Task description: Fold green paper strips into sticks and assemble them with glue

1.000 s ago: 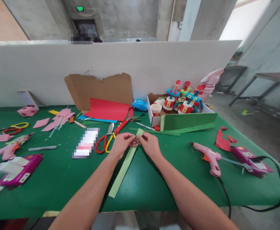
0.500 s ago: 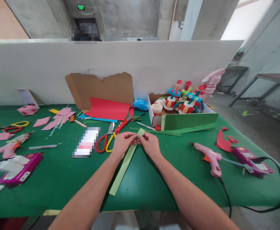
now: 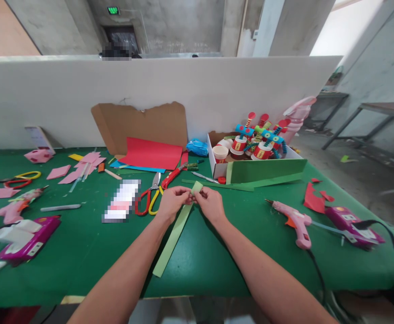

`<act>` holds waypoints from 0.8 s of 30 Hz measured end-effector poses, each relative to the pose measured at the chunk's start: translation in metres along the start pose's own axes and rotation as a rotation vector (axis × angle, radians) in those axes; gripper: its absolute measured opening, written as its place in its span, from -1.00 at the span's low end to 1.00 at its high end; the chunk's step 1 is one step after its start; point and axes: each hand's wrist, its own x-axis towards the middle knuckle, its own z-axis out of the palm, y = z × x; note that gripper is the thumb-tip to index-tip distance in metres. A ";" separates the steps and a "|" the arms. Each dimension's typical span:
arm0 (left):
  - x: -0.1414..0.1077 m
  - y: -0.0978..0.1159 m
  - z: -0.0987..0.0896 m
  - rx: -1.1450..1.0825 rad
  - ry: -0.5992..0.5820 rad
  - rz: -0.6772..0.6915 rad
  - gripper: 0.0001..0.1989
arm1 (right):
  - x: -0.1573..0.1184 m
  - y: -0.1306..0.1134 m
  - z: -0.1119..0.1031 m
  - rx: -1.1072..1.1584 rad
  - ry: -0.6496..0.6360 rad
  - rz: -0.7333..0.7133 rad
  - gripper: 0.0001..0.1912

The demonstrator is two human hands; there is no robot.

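Observation:
A long light-green paper strip point(image 3: 174, 241) slants over the table toward me, its far end pinched between my fingers. My left hand point(image 3: 174, 202) grips that end from the left, with its fingertips together. Close against it, my right hand point(image 3: 211, 203) pinches the same end from the right. A short folded-looking piece of the strip sticks up past the fingertips; the exact fold is hidden by them. Scissors with red and yellow handles point(image 3: 149, 198) lie just beyond my left hand. Darker green paper strips point(image 3: 237, 186) lie behind my right hand.
A pink glue gun point(image 3: 298, 222) and a purple power strip point(image 3: 352, 227) lie at right. An open box point(image 3: 267, 171) holds paper-cup figures. At left are another glue gun point(image 3: 14, 209), a power strip point(image 3: 36, 238) and pink paper point(image 3: 85, 164). Red sheets point(image 3: 152, 153) lie at the back.
Both hands stay almost in place on the strip. At lower right, the black cable beside the table edge looks shifted.

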 end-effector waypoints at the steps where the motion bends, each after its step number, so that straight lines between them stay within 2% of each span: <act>1: 0.000 0.000 0.000 -0.014 -0.012 -0.012 -0.84 | 0.000 0.000 0.000 0.023 -0.003 0.010 -0.82; 6: 0.000 0.001 -0.001 -0.038 -0.037 -0.017 -0.76 | 0.000 -0.001 -0.001 0.085 -0.015 0.022 -0.85; 13: -0.001 0.003 0.000 -0.018 -0.008 -0.019 -0.84 | -0.001 -0.003 0.000 0.041 -0.008 0.025 -0.84; 19: 0.000 0.006 -0.004 0.038 0.004 -0.021 -0.85 | 0.002 -0.002 0.000 0.285 -0.006 0.128 -0.89; 24: 0.001 0.007 -0.009 0.074 0.007 -0.004 -0.73 | 0.003 -0.002 0.000 0.424 0.014 0.225 -0.85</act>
